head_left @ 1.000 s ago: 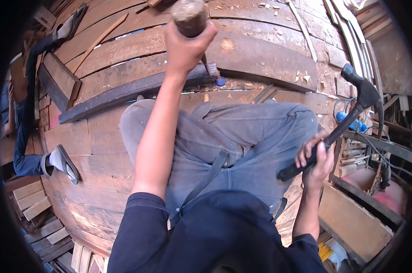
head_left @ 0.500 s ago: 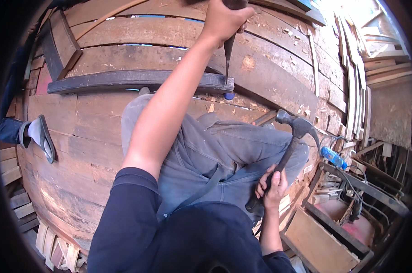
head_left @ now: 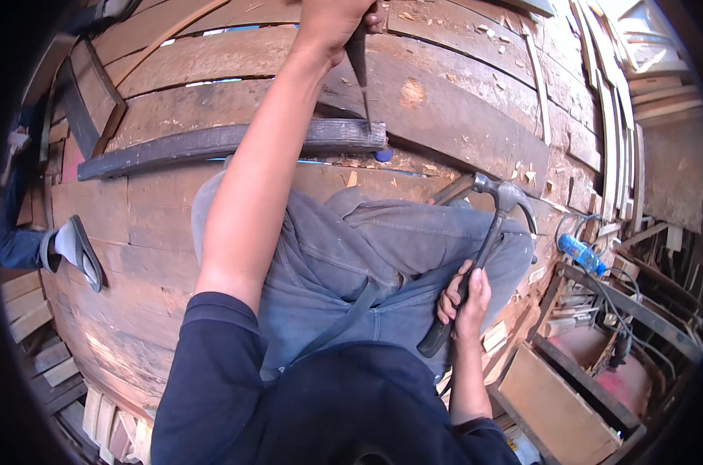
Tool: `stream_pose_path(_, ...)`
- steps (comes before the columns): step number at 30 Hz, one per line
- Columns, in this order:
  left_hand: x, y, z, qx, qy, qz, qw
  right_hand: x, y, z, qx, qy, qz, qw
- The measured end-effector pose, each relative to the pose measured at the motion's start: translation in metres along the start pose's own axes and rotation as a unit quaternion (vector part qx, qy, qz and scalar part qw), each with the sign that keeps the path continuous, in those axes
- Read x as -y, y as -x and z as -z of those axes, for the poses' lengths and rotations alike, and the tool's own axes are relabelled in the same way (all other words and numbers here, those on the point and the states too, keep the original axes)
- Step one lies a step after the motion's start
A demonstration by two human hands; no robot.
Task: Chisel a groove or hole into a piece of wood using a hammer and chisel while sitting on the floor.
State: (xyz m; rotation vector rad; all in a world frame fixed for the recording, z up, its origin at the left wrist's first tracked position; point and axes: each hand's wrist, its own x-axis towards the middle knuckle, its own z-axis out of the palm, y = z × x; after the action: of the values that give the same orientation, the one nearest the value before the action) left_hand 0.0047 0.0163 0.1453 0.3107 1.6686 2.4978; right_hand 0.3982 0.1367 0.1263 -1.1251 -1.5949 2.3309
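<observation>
My left hand [head_left: 337, 23], at the top edge, is wrapped round a chisel [head_left: 357, 66]. The upper end of the chisel is cut off by the picture edge. Its tip meets the right end of a long, dark, weathered wooden beam [head_left: 212, 139], which lies crosswise beyond my legs. In my right hand [head_left: 464, 304], above my right thigh, is a claw hammer [head_left: 487, 248] gripped by its dark handle. The hammer head points away from me, over my right knee and well apart from the chisel. A small blue round thing [head_left: 383, 155] shows under the beam's right end.
Wood chips lie on the plank floor [head_left: 475, 101]. Another person's slippered foot [head_left: 80, 252] rests at the left. A framed dark wooden piece [head_left: 91, 97] stands at the beam's far-left end. On the right are a plastic bottle [head_left: 580, 252], cables, a wooden box [head_left: 557, 403] and stacked strips [head_left: 611, 139].
The whole view has shifted a little. My left hand has swung leftward, so the chisel's top now leans left, its tip still at the beam's end. The hammer stays in my right hand.
</observation>
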Motion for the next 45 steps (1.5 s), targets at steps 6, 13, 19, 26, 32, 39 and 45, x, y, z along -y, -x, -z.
stream_pose_path(6, 0.006, -0.002, 0.003, -0.004, -0.003, 0.029, 1.0, -0.002, -0.002, 0.005, -0.004, -0.019, -0.02, 1.0)
stream_pose_path(13, 0.01, -0.007, 0.014, -0.001, 0.041, 0.052, 0.998, -0.002, -0.005, 0.006, -0.003, -0.053, -0.029, 0.998)
stream_pose_path(19, 0.022, -0.014, 0.022, 0.011, 0.017, 0.075, 0.997, 0.0, -0.009, 0.009, 0.002, -0.073, -0.035, 0.997)
stream_pose_path(26, 0.024, -0.017, 0.03, 0.007, 0.033, 0.107, 0.994, 0.0, -0.01, 0.011, 0.003, -0.091, -0.038, 0.995)
stream_pose_path(32, 0.023, -0.016, 0.03, 0.021, 0.034, 0.088, 0.995, 0.0, -0.011, 0.012, 0.011, -0.094, -0.037, 0.995)
stream_pose_path(39, 0.025, -0.017, 0.03, 0.021, 0.055, 0.102, 0.993, -0.001, -0.011, 0.012, 0.01, -0.092, -0.038, 0.995)
stream_pose_path(45, 0.051, -0.047, 0.07, 0.083, 0.222, 0.176, 0.955, -0.001, -0.012, 0.011, 0.008, -0.098, -0.041, 0.994)
